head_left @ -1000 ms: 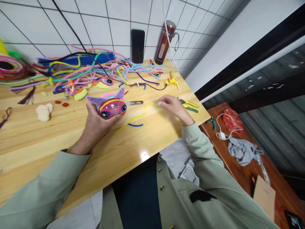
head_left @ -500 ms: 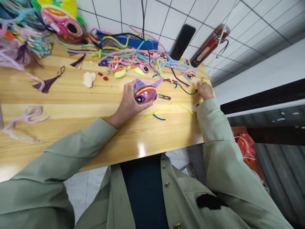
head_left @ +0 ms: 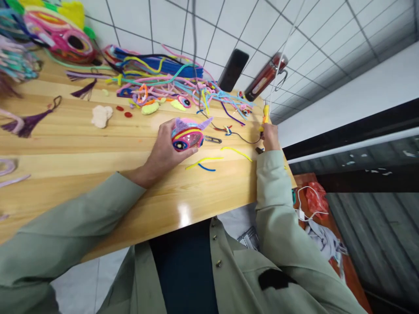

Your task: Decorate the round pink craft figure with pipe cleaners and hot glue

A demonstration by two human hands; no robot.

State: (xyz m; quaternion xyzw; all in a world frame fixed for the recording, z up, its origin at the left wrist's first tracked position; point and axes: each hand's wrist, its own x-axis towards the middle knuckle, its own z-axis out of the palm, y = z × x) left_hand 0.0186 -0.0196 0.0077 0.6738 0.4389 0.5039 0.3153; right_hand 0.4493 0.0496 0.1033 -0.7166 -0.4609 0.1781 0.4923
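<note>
My left hand [head_left: 162, 150] is closed around a small pipe-cleaner animal head [head_left: 189, 136] with pointed purple ears, round eyes and a clear, shiny front. It is held just over the table. At the table's right end my right hand [head_left: 271, 138] grips a yellow glue gun [head_left: 266, 114], its nozzle pointing toward the wall; part of its body is hidden in the fingers. A pair of thread snips [head_left: 212, 139] lies just right of the animal head. Nearer to me are yellow pipe-cleaner pieces [head_left: 236, 151] and a short blue piece [head_left: 207, 168].
A heap of pipe cleaners [head_left: 170, 83] runs along the tiled wall, with a phone [head_left: 233, 69] and a red flask [head_left: 266, 77] leaning there. A larger pink mask-like craft [head_left: 59, 37] sits back left. A dark cord [head_left: 244, 137] crosses toward my right hand.
The view has swung to the right, so the table things sit further left. My right hand has turned the glue gun upright in view, showing more of it. My left hand keeps its hold.
</note>
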